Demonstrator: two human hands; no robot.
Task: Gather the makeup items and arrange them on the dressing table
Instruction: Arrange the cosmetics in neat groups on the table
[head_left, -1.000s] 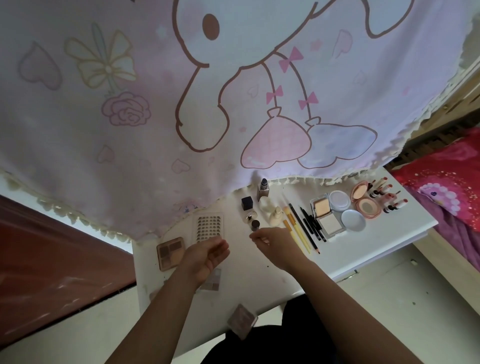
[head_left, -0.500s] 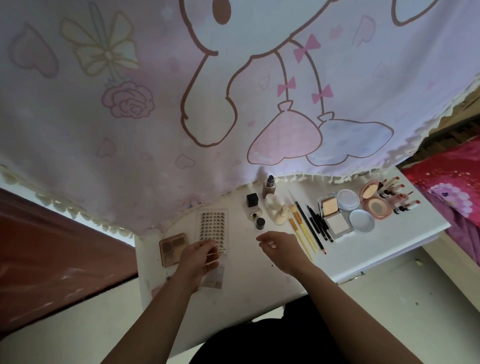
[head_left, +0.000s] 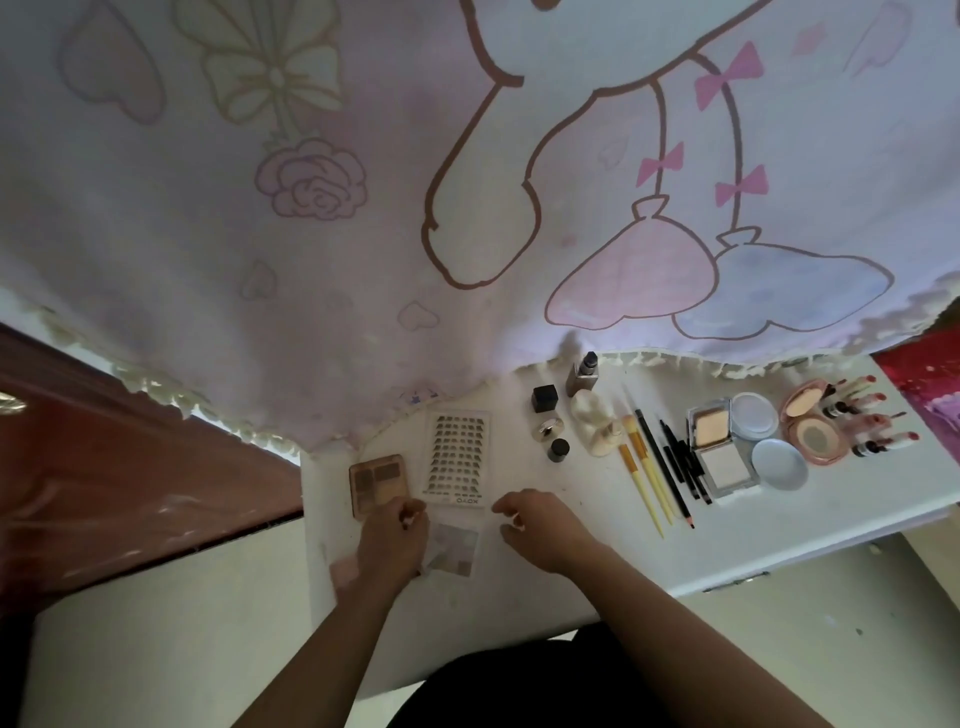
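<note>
Only one piece of print can be made out: a short word in dark capitals on the card of false lashes (head_left: 457, 457), which lies flat on the desk (head_left: 545, 587) toward its left end, near the far edge. The word runs along the pale strip at the card's near edge, below the rows of lashes. It seems to read "XOYO", though the letters are small and soft and the middle ones are not certain. The tall bottle (head_left: 582, 376) at the far edge, the square compact (head_left: 719, 447) and the lipsticks (head_left: 872, 421) toward the right end show no lettering clear enough to read — any labels there are too small to tell.
</note>
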